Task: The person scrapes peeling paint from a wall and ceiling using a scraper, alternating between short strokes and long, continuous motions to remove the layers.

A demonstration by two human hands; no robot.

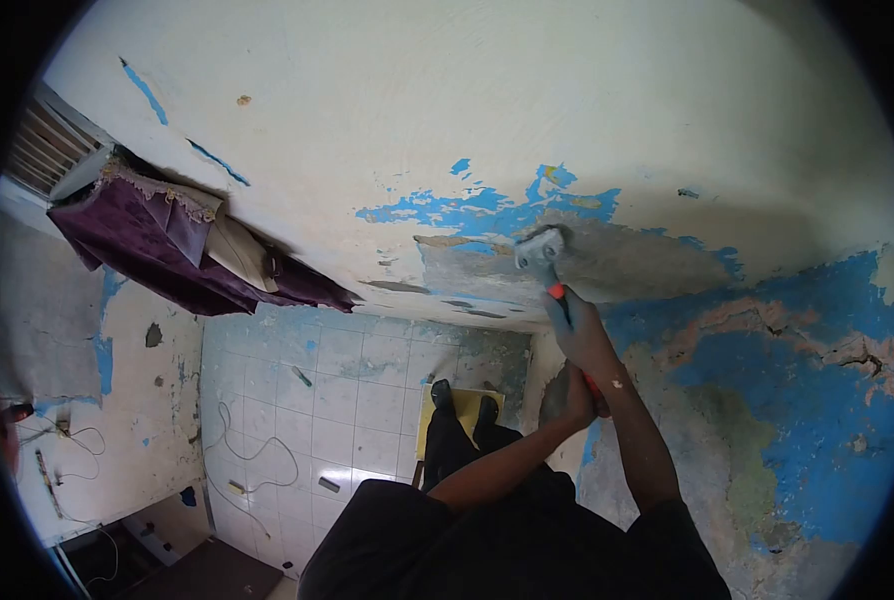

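Observation:
A scraper (540, 250) with a wide grey metal head and a red-and-black handle is against the wall (607, 255), where bare grey plaster shows below flaking blue and cream paint. My right hand (585, 338) is closed around the handle just below the head. Lower down, my left hand (579, 402) is wrapped about the red end of the same handle. Blue paint patches (487, 210) lie just above the scraper head. The blade's contact edge is too blurred to make out.
My feet stand on a yellow platform (430, 425) above the tiled floor (317, 400), where a cable (289, 455) and small loose items lie. A purple cloth (157, 240) hangs at the left. The right wall (767, 400) has cracked blue paint.

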